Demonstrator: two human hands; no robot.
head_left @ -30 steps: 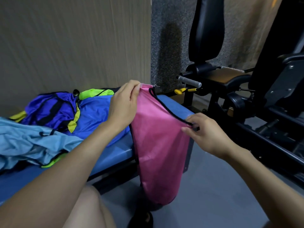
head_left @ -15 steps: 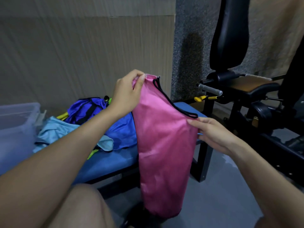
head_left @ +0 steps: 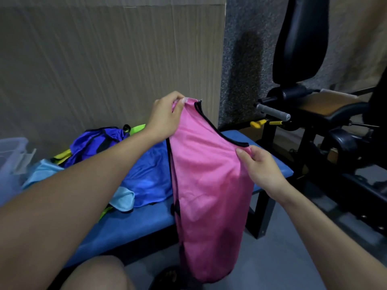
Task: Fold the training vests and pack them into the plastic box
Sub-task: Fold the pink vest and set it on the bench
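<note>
A pink training vest (head_left: 207, 189) with black trim hangs in the air in front of the blue bench (head_left: 134, 225). My left hand (head_left: 165, 117) pinches its top shoulder strap. My right hand (head_left: 261, 168) grips the vest's right edge just below the black neckline. A heap of other vests (head_left: 117, 155), purple, blue, light blue and neon yellow, lies on the bench to the left. The clear plastic box (head_left: 11, 155) shows at the far left edge, only partly in view.
A black gym machine (head_left: 314, 126) with a padded seat and grey handle stands to the right of the bench. A wooden panel wall runs behind. My knee (head_left: 98, 273) is at the bottom, above grey floor.
The view has swung left, bringing the plastic box into sight. My right hand has shifted from the black neckline trim to the pink fabric edge, and both hands have lifted the vest slightly.
</note>
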